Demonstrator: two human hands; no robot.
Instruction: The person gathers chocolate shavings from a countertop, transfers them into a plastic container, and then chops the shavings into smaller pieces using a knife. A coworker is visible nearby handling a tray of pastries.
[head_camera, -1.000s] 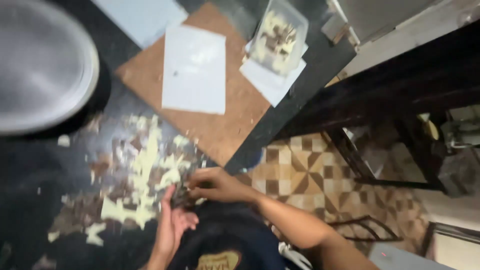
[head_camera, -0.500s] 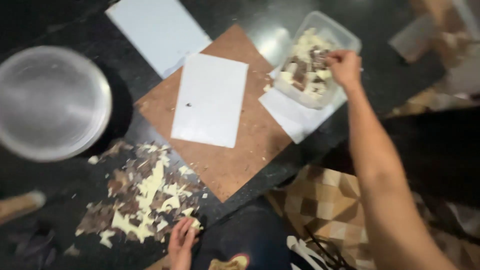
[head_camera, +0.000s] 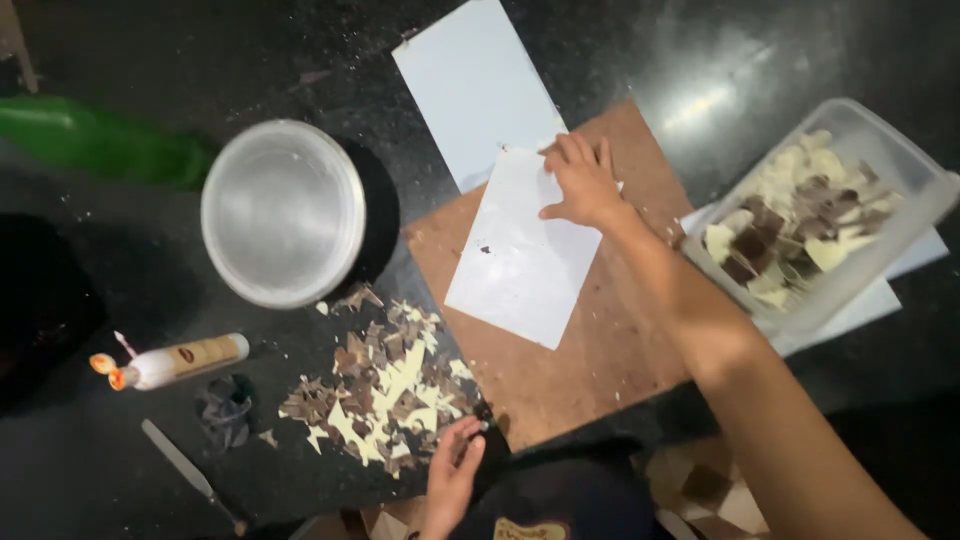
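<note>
My right hand (head_camera: 582, 183) rests with fingers spread on the upper edge of a white sheet (head_camera: 520, 250) that lies on a brown board (head_camera: 600, 350). My left hand (head_camera: 452, 476) is at the counter's near edge, its fingers curled at the rim of a heap of white and brown flat pieces (head_camera: 385, 395). I cannot tell whether it pinches a piece. A clear plastic tub (head_camera: 850, 270) with more such pieces stands to the right of my right arm.
A round metal pan (head_camera: 283, 211) sits left of the board. A second white sheet (head_camera: 478, 85) lies behind it. A green bottle (head_camera: 95, 140), a small tube with orange cap (head_camera: 170, 362), a dark crumpled scrap (head_camera: 225, 410) and a thin knife (head_camera: 190, 475) lie at left.
My right hand has left the plastic tub and moved left onto the white sheet. My left hand stays at the near edge of the heap. The view has shifted.
</note>
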